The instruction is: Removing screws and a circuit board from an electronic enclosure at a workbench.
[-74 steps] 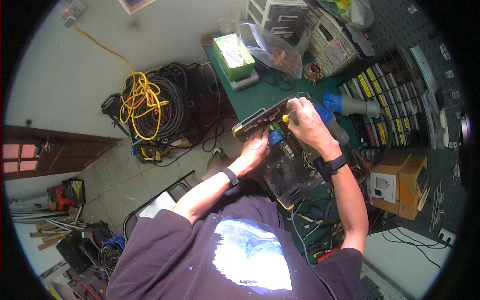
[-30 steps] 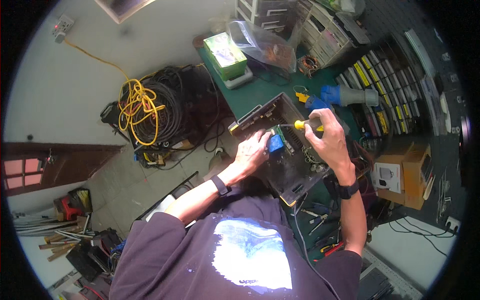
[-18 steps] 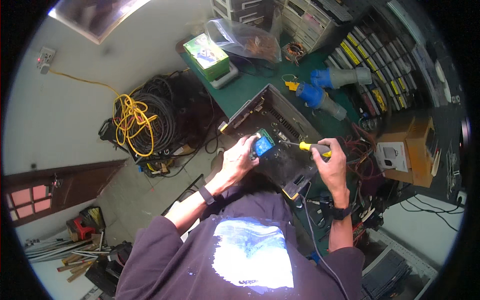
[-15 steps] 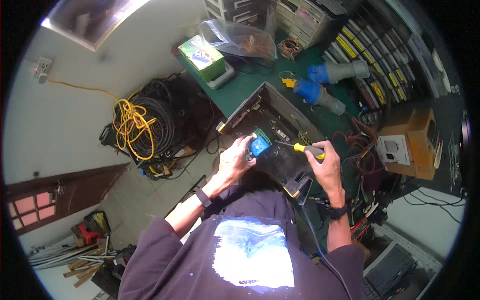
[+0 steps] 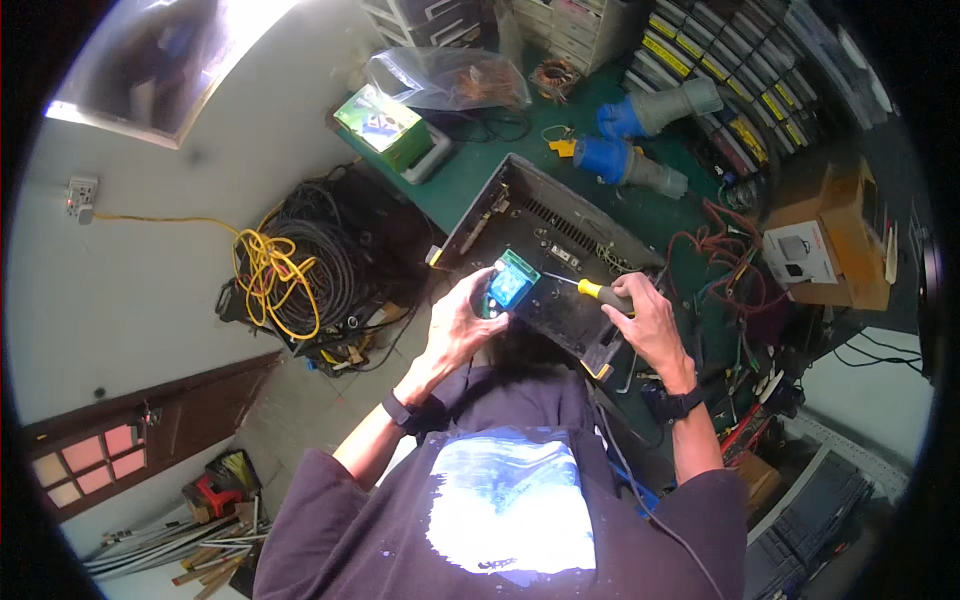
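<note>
My left hand (image 5: 462, 322) grips a small module (image 5: 513, 284), blue-faced with a green strip along its far edge, between thumb and fingers. In my right hand (image 5: 650, 325) is a screwdriver (image 5: 603, 294) with a yellow and dark handle. Its thin shaft points left, and the tip is at the module's right edge; whether it touches cannot be made out. Below both hands lies an open dark casing (image 5: 478, 222) with yellow corners, tilted across the bench edge. Slots, a small fitting and loose wires (image 5: 615, 258) show inside it.
Two blue-and-grey industrial plugs (image 5: 630, 165) lie on the green bench (image 5: 440, 200) beyond the casing. A green box (image 5: 385, 130) stands at the far left. Red cables (image 5: 715, 250) and a cardboard box (image 5: 835, 240) are to the right. Coiled black and yellow cables (image 5: 275, 270) sit at left.
The module is tipped so more of its blue face shows. The screwdriver's tip has come closer to the module's edge. The whole view has shifted and turned slightly.
</note>
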